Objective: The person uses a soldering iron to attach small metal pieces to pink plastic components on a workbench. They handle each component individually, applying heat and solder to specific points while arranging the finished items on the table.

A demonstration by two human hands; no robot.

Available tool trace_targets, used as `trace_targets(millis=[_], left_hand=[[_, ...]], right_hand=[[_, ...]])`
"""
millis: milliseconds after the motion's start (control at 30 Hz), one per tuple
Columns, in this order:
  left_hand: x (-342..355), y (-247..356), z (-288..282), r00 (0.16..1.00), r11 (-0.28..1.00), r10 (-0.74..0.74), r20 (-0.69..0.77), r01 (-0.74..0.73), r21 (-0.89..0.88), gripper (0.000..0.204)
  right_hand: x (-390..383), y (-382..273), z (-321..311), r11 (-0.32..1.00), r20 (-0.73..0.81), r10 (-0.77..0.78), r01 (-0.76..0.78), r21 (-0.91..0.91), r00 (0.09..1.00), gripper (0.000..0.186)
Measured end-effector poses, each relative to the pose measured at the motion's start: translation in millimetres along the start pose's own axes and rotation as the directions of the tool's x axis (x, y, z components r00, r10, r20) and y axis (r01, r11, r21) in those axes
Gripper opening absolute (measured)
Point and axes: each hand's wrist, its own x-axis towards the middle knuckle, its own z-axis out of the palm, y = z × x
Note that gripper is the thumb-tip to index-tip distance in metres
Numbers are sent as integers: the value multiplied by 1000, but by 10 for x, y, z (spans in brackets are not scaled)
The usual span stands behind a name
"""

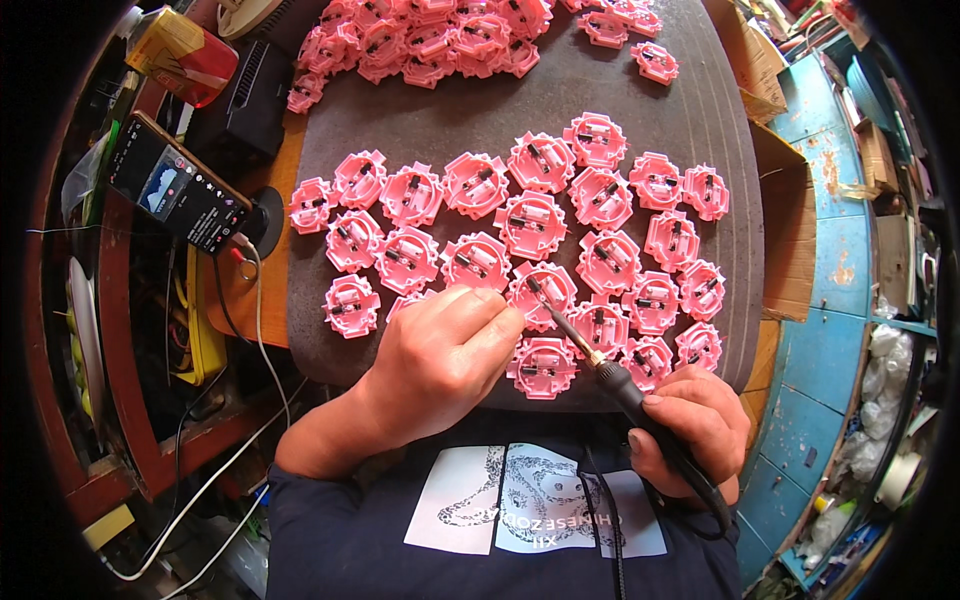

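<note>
My right hand (695,430) grips a soldering iron (622,388) by its black handle. The iron's metal tip reaches into a pink plastic housing (541,296) with small black and pale parts inside. Close by, on the left of that housing, my left hand (450,345) is closed in a pinch; whatever sits between its fingertips is too small or hidden to name. Several like pink housings (533,224) lie spread in rough rows on the dark mat (480,112) around both hands. One of them is partly covered by my left hand.
A heap of pink housings (430,40) lies at the far edge, with a few loose ones (655,62) to its right. On the left stand a phone (180,185) on a holder, a white cable (262,330) and a bottle (185,60). Cardboard boxes (790,220) flank the right side.
</note>
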Motion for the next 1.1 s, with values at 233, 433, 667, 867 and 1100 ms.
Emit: trace_targets(millis=[233,433,667,867,1100], left_hand=[[22,38,-86,992,997,-48,-120,41,-62,30],[71,-41,-74,998,999,-8,-59,5,-47,30],[102,-57,-13,999,999,6,-50,-8,-37,30],[89,-71,-4,999,999,-1,-33,0,-37,30],[96,-79,10,1000,999,-4,-25,3,-40,31]], right_hand=[[-82,-24,-30,998,-68,43,-46,-41,997,38],[33,-38,-26,999,-19,39,-40,-26,999,41],[56,-11,-2,999,-15,32,-33,-21,999,42],[55,12,21,999,-5,31,-31,-10,1000,42],[47,13,20,999,-6,36,-36,-11,999,40]])
